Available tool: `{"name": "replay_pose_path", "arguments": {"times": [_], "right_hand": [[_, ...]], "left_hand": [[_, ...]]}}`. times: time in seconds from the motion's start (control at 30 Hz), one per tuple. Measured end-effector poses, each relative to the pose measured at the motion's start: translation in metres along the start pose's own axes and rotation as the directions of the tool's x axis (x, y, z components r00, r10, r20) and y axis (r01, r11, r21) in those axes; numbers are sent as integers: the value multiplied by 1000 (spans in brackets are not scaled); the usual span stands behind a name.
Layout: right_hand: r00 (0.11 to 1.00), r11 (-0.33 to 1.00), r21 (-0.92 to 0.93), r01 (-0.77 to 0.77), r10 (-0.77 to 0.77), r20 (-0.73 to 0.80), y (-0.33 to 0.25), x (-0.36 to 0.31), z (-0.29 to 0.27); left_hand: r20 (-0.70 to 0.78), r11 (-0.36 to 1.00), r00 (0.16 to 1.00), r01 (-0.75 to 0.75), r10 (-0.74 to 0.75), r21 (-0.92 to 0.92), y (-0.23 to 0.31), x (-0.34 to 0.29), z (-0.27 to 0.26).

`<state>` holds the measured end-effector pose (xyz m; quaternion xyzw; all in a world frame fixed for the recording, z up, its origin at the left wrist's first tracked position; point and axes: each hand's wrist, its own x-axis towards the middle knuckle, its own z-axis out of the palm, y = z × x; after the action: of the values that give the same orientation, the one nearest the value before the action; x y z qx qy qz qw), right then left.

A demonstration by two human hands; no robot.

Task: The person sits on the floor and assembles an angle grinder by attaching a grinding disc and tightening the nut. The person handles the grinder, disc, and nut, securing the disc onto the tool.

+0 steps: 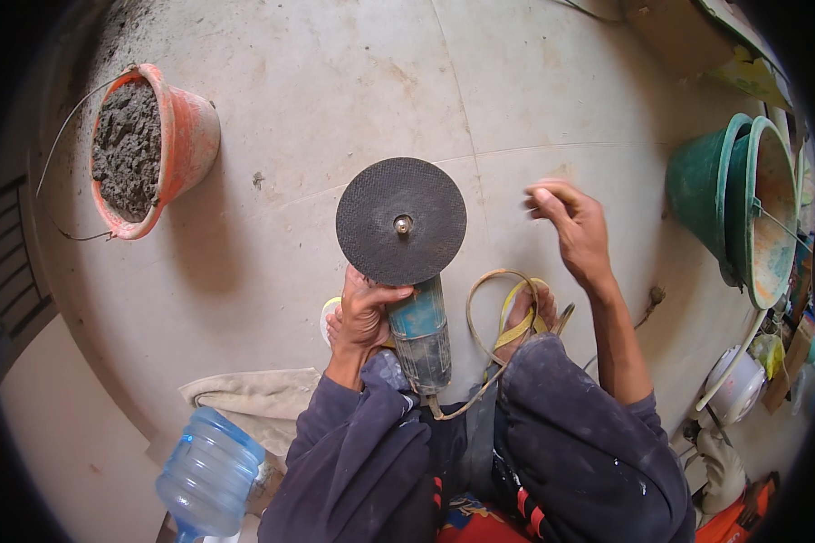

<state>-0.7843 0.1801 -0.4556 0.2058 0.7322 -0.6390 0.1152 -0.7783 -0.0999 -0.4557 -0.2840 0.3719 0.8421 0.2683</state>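
An angle grinder (420, 335) with a teal body points away from me, its big black disc (400, 220) facing up with a metal spindle at the centre. My left hand (364, 312) grips the grinder's head just under the disc. My right hand (568, 224) hovers in the air to the right of the disc, fingers pinched together and blurred; whether they hold something small I cannot tell. My knees in dark trousers frame the tool from below.
An orange bucket (183, 143) full of grey mortar lies tilted at the far left. Stacked green buckets (729, 204) lie at the right. A clear blue water bottle (210, 471) and a folded cloth (254, 398) sit at the lower left. A yellowish cord loop (493, 317) lies by my foot.
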Motion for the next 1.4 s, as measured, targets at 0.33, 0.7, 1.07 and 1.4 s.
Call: {"name": "replay_pose_path", "arguments": {"times": [0.33,0.7,1.07,1.4], "right_hand": [[958,941,332,-69,-30,285,-63,9,69],[942,920,341,-191,75,326,-62,11,74],[939,881,435,-185,28,342,-56,12,78],[954,887,429,-169,38,296,-50,8,83]], "left_hand": [[23,995,999,19,-22,99,5,-1,9],[31,986,999,15,-21,167,5,0,12],[49,985,998,27,-36,168,7,0,16],[37,988,999,26,-32,149,8,0,18]]}}
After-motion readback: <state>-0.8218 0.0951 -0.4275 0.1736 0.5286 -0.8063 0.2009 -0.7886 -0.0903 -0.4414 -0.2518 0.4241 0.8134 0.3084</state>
